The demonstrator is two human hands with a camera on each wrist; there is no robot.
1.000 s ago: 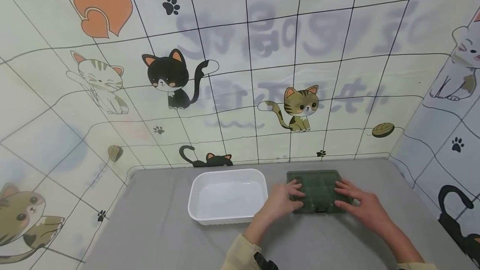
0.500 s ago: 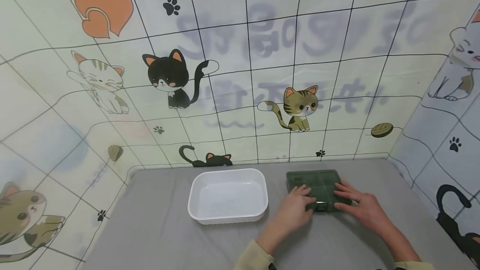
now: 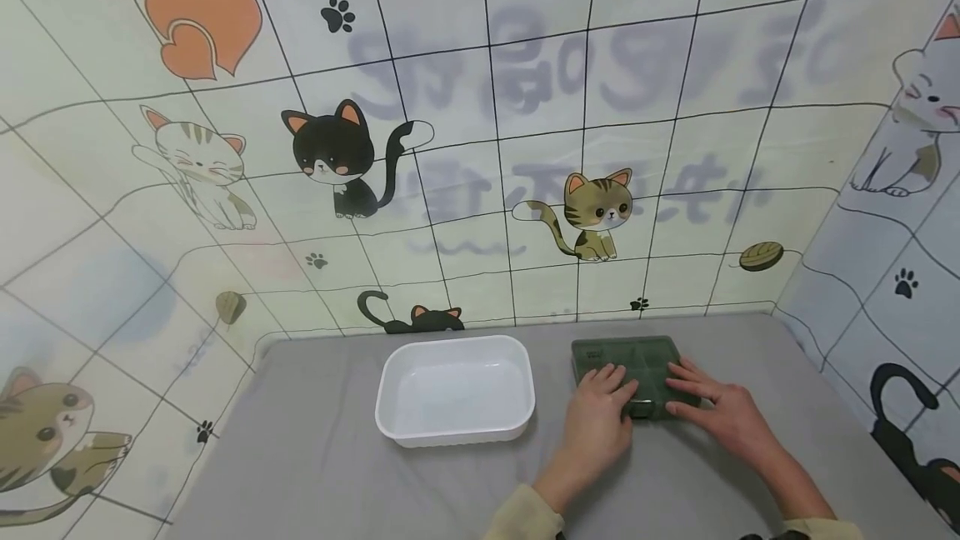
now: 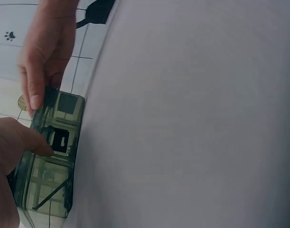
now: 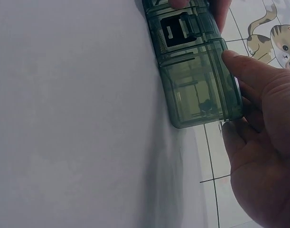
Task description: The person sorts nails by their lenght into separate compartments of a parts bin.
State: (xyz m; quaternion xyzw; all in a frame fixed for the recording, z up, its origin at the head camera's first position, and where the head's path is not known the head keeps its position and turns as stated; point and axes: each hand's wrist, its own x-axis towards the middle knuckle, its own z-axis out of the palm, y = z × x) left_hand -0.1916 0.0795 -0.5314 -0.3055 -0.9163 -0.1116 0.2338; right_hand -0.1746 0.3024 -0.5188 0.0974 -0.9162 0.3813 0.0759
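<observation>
A translucent dark green compartment box (image 3: pixel 651 357) lies flat with its lid down. My left hand (image 3: pixel 596 419) holds its near edge left of centre, fingers laid over the lid. In the left wrist view that hand's thumb sits on the front face, right beside the black latch (image 4: pixel 60 140). My right hand (image 3: pixel 727 417) steadies the right end. The right wrist view shows the thumb on the lid's edge and the other fingers around the end of the green box (image 5: pixel 192 90). Dividers show faintly through the plastic; part of the lid is hidden under the left hand.
To the left of the box stands a white rectangular tray (image 3: pixel 457 440) with nothing in it. Both rest on a grey cloth-covered table (image 3: pixel 322 457). A tile-patterned curtain with cartoon cats (image 3: pixel 333 148) rises at the back and both sides.
My left hand has moved right from the box's left end to its front edge near the latch. The right hand, box and tray have stayed in place.
</observation>
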